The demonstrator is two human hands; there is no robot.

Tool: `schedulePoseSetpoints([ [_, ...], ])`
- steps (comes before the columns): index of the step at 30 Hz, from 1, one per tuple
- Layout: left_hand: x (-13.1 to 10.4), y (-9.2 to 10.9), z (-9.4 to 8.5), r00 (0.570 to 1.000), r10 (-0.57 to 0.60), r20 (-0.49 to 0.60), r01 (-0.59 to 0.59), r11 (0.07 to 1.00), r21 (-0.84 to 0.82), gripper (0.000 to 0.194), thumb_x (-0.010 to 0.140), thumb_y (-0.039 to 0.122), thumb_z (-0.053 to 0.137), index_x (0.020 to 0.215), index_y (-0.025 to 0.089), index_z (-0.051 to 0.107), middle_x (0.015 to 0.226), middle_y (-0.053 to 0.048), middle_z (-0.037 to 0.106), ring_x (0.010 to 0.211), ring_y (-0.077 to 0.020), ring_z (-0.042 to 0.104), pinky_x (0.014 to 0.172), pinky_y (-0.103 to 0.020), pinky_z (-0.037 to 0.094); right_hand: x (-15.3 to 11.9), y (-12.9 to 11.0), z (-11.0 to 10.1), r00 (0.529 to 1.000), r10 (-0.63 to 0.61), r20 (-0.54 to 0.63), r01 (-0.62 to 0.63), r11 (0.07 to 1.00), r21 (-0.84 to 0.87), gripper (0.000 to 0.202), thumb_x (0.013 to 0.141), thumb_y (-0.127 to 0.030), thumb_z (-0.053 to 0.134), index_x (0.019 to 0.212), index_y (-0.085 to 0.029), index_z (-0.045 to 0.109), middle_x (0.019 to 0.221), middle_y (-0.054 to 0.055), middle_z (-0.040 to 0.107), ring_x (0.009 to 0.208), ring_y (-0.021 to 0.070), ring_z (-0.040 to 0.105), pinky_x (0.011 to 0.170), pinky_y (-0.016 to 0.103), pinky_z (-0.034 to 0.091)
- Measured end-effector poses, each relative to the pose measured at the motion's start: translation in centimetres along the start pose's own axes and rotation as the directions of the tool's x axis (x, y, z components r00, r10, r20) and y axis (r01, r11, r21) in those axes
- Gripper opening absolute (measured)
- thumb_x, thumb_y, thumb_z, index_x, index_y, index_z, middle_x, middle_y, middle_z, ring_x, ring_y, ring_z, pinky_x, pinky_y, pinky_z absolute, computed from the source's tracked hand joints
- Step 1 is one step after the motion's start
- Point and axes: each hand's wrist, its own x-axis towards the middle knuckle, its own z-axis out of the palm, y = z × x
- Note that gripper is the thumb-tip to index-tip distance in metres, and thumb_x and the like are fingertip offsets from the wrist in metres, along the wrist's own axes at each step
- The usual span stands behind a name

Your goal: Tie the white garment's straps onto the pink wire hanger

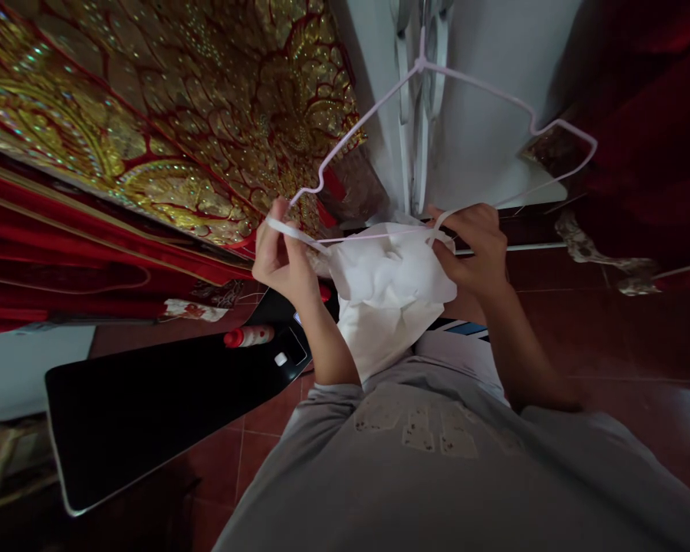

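A pale pink wire hanger (373, 115) hangs by its top in front of white doors. Below it is a white garment (394, 276) with thin straps. My left hand (284, 257) is closed on one white strap at the hanger's left corner, touching the wire there. My right hand (474, 241) pinches the other strap of the garment beside the hanger's lower bar. The bar runs across the garment's top edge between both hands. The garment's lower part hangs down against my clothes.
Gold sequined red garments (207, 100) hang at the left. An ironing board (166, 406) with a black top stands at the lower left, bearing a red-capped bottle (250, 336) and a phone (293, 346). Dark red cloth (655, 153) hangs at the right.
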Motion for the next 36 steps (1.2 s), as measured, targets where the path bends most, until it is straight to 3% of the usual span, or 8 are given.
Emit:
schedulePoseSetpoints([
  [3,1.7,0.9,0.3,0.967,0.191,0.171,-0.193,0.981,-0.003,0.016,0.093,0.037,0.071,0.102,0.026,0.079,0.106,-0.003,0.077,0.106,-0.0203,0.068,0.103,-0.040,0.052,-0.1,0.1,0.1,1.000,0.007,0.005,-0.007,0.999,-0.043,0.030,0.092,-0.042,0.062,0.119,-0.034,0.071,0.097,0.001,0.076,0.092,0.0240,0.069,0.099,0.050,0.050],
  [7,2.9,1.6,0.5,0.899,0.078,0.430,-0.089,0.996,0.007,0.017,0.095,0.042,0.069,0.104,0.028,0.074,0.098,0.001,0.073,0.097,-0.0184,0.067,0.092,-0.037,0.054,0.2,0.6,0.1,0.999,0.021,-0.024,-0.022,0.999,-0.030,0.028,0.092,-0.046,0.064,0.116,-0.035,0.071,0.094,0.002,0.074,0.091,0.0251,0.068,0.100,0.052,0.048],
  [10,2.9,1.5,0.8,0.863,0.042,0.504,-0.058,0.998,0.016,0.016,0.096,0.039,0.069,0.091,0.024,0.071,0.081,0.003,0.064,0.079,-0.0142,0.061,0.079,-0.033,0.051,0.4,0.9,-0.3,0.998,-0.001,-0.061,-0.003,0.998,-0.057,0.027,0.091,-0.043,0.064,0.116,-0.035,0.071,0.089,0.002,0.072,0.085,0.0240,0.067,0.096,0.050,0.049],
  [16,1.7,0.5,2.2,0.935,-0.123,0.332,0.123,0.992,0.020,0.027,0.089,0.044,0.074,0.076,0.022,0.065,0.076,0.001,0.060,0.079,-0.0158,0.059,0.076,-0.028,0.052,0.8,0.9,-1.0,0.995,-0.057,-0.085,0.045,0.989,-0.138,0.020,0.090,-0.036,0.061,0.106,-0.032,0.072,0.083,0.001,0.072,0.078,0.0224,0.066,0.087,0.047,0.050],
  [21,0.3,-1.4,3.1,0.992,-0.091,0.092,0.104,0.985,-0.139,0.031,0.077,0.045,0.084,0.087,0.025,0.064,0.081,0.003,0.058,0.068,-0.0108,0.053,0.064,-0.023,0.048,0.5,0.8,-0.5,0.999,0.015,-0.036,-0.019,0.993,-0.117,0.023,0.091,-0.039,0.060,0.110,-0.033,0.071,0.092,0.004,0.072,0.087,0.0249,0.067,0.095,0.050,0.049],
  [26,-2.6,-2.5,4.2,0.963,-0.269,0.014,0.261,0.917,-0.300,0.046,0.081,0.049,0.079,0.117,0.032,0.055,0.091,0.003,0.065,0.066,-0.0094,0.059,0.064,-0.024,0.050,-0.2,0.3,0.5,1.000,0.015,0.016,-0.013,0.995,-0.098,0.033,0.091,-0.039,0.060,0.123,-0.038,0.067,0.098,0.003,0.071,0.096,0.0267,0.067,0.101,0.054,0.049],
  [31,-5.0,-1.1,5.6,0.944,-0.323,0.069,0.322,0.856,-0.404,0.035,0.088,0.047,0.074,0.107,0.026,0.055,0.097,0.001,0.070,0.075,-0.0104,0.069,0.078,-0.026,0.055,-0.3,-0.2,0.7,1.000,-0.022,0.014,0.023,0.994,-0.105,0.037,0.092,-0.036,0.060,0.128,-0.038,0.066,0.099,0.003,0.070,0.098,0.0263,0.067,0.100,0.053,0.051],
  [36,-4.5,-0.6,5.7,0.933,-0.359,-0.022,0.316,0.849,-0.424,0.018,0.096,0.041,0.063,0.098,0.024,0.055,0.086,0.002,0.063,0.068,-0.0087,0.065,0.073,-0.024,0.055,-0.1,-0.7,-0.3,0.996,-0.086,0.017,0.087,0.992,-0.091,0.039,0.093,-0.039,0.061,0.132,-0.039,0.064,0.106,0.003,0.073,0.100,0.0264,0.069,0.099,0.053,0.055],
])
